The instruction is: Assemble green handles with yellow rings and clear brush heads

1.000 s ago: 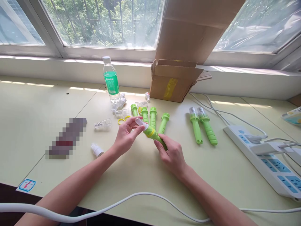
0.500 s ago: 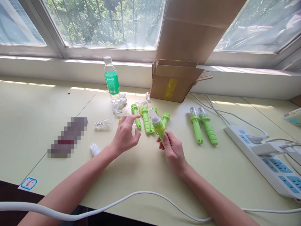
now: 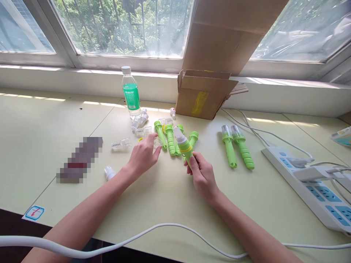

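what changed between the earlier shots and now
The left grip let go of the white-and-clear top on the held green handle and reached down to a clear plastic cap; contact is unclear. The right grip swung the handle's top rightward and more upright. The green-labelled bottle, cardboard box and two capped green handles stayed put.

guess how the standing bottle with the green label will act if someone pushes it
The bottle would probably tip if pushed near its white cap, standing tall and narrow. Once down, it may roll, given its rounded sides.

Held handle [image 3: 188, 154] before box [image 3: 215, 95]
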Tool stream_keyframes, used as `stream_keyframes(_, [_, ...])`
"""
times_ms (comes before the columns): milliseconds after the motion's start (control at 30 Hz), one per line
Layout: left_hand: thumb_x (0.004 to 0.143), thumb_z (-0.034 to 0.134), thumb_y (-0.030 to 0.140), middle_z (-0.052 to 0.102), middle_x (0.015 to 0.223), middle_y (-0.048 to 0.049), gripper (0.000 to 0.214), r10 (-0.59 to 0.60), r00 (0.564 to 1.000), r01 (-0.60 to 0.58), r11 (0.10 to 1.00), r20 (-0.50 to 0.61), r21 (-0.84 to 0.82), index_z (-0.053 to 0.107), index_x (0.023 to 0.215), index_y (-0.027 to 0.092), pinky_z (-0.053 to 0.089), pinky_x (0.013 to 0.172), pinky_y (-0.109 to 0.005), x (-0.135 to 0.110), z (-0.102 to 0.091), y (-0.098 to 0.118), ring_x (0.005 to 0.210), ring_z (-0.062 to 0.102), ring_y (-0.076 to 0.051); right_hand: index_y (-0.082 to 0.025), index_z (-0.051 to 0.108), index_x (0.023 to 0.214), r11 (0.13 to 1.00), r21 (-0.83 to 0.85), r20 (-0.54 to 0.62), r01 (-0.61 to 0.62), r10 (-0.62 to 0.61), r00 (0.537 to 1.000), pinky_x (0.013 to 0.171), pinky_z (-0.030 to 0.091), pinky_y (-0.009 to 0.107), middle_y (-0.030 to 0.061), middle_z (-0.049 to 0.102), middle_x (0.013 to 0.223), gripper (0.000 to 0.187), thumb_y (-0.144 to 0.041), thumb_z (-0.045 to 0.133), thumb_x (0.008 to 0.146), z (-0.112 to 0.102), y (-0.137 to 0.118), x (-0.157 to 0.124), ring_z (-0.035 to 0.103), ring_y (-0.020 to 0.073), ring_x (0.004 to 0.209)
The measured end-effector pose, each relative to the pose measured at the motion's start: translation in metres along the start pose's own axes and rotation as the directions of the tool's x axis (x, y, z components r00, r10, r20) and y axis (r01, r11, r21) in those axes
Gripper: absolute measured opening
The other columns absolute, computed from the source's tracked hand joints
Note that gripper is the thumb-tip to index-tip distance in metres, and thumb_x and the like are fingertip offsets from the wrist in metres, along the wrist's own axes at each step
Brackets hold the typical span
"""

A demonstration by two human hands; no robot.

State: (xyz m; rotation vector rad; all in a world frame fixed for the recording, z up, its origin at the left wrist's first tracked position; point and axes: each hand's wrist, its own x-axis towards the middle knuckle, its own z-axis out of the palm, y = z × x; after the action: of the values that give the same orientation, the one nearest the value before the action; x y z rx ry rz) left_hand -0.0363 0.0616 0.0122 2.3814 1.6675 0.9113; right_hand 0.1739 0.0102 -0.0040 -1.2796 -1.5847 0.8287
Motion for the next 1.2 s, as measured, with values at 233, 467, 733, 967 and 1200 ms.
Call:
stream_keyframes(233, [0.084,0.060,0.039,0.066,0.098,-0.0065,0.042,-0.227,0.961,0.102,0.826,-0.161,-0.554,0.044,0.120,0.023,0.047,0.060,-0.026,0.005,-0.009,0.002,0.071,0.062,-0.015,-0.020,0.055,0.090,0.992,-0.123,-0.014,0.021,-0.023,1.000,0.051,0.036,0.026,-0.0009,0.052,0.064,0.023,-0.039,0.044,0.094,0.000,-0.002,0.002,0.046,0.0131,0.053])
stream_keyframes(467, [0.078,0.066,0.043,0.065,0.086,-0.0043,0.028,-0.400,0.911,0.161,0.565,-0.099,-0.809,0.065,0.090,0.018,0.043,0.046,-0.022,0.011,-0.020,0.006,0.053,0.053,-0.008,-0.018,0.060,0.100,0.976,-0.205,-0.002,0.072,-0.074,0.997,0.054,0.038,0.026,0.0003,0.056,0.068,0.022,-0.036,0.051,0.090,0.000,-0.005,0.002,0.047,0.0137,0.057])
stream_keyframes(733, [0.067,0.076,0.043,0.066,0.088,-0.0053,0.042,-0.484,0.874,0.197,0.425,-0.038,-0.884,0.061,0.099,0.019,0.038,0.039,-0.018,0.013,-0.019,0.005,0.046,0.049,-0.005,-0.017,0.062,0.102,0.961,-0.247,0.001,0.124,-0.128,0.992,0.059,0.046,0.028,0.0052,0.066,0.081,0.023,-0.033,0.055,0.087,0.002,-0.002,0.002,0.058,0.0172,0.066])
stream_keyframes(967, [0.071,0.072,0.046,0.063,0.079,-0.0022,0.038,-0.442,0.897,0.224,0.450,0.002,-0.864,0.060,0.096,0.020,0.042,0.042,-0.019,0.011,-0.020,0.005,0.044,0.046,-0.004,-0.019,0.061,0.104,0.939,-0.288,0.024,0.186,-0.187,0.982,0.063,0.050,0.030,0.0068,0.069,0.092,0.022,-0.029,0.056,0.085,0.001,-0.001,0.002,0.063,0.0194,0.073])
stream_keyframes(1200, [0.075,0.068,0.047,0.064,0.080,-0.0034,0.035,-0.434,0.900,0.266,0.477,0.039,-0.838,0.061,0.096,0.020,0.044,0.044,-0.019,0.009,-0.019,0.006,0.056,0.056,-0.009,-0.019,0.061,0.103,0.927,-0.312,0.053,0.208,-0.202,0.978,0.054,0.049,0.027,0.0064,0.068,0.086,0.020,-0.028,0.055,0.085,0.002,-0.002,0.001,0.062,0.0181,0.068])
